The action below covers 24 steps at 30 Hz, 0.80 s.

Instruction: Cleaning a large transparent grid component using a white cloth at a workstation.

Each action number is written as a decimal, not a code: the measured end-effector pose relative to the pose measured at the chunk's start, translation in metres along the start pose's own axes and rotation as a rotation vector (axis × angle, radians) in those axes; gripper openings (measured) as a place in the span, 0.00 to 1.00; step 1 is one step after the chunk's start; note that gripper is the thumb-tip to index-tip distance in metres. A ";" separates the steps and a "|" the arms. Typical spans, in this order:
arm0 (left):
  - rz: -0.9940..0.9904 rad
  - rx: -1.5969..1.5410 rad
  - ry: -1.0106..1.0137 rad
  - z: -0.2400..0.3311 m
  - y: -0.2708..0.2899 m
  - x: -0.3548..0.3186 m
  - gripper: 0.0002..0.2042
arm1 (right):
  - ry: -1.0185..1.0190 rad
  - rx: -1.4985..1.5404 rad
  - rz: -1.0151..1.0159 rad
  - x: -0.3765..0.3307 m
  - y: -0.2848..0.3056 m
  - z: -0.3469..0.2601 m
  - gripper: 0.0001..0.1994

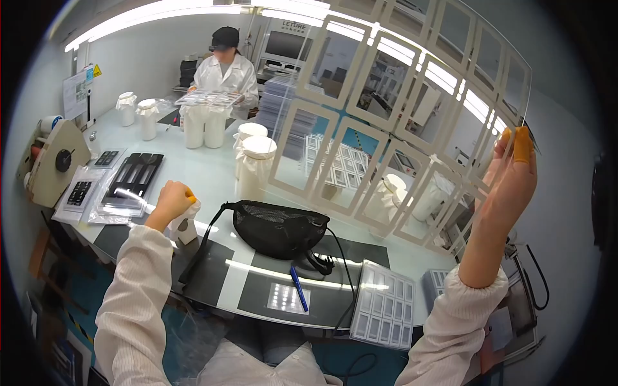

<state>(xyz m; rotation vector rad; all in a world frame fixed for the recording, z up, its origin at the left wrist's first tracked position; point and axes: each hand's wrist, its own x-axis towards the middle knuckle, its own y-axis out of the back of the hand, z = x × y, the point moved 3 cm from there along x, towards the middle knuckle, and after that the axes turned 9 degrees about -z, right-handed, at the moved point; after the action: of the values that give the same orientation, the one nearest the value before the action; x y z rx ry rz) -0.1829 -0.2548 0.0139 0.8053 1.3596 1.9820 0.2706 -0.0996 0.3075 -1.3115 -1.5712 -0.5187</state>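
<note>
Fingertips of my right hand (512, 170) pinch the right edge of a clear sheet of white-framed windows (393, 96), raised high and far right, blocking the table (212, 174) behind. My left hand (170, 201) is clenched on a small white cloth (185, 226), near left. A black mesh bag (280, 226) and blue pen (299, 289) lie between; white wrapped jars (256, 164) stand beyond.
</note>
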 end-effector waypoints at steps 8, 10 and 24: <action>0.046 -0.465 -0.022 0.027 0.067 -0.039 0.08 | 0.005 0.047 0.047 0.003 0.005 0.009 0.12; 0.015 -0.776 -0.067 0.009 0.057 -0.039 0.07 | 0.004 0.042 0.033 0.003 0.007 0.010 0.11; 0.224 -0.389 0.075 -0.010 0.010 -0.062 0.05 | -0.043 0.193 -0.033 0.009 0.007 -0.004 0.09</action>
<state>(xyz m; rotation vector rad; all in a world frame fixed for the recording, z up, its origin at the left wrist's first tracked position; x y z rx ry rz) -0.1519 -0.3107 0.0114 0.7273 0.9054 2.3717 0.2794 -0.0966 0.3150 -1.1592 -1.6372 -0.3515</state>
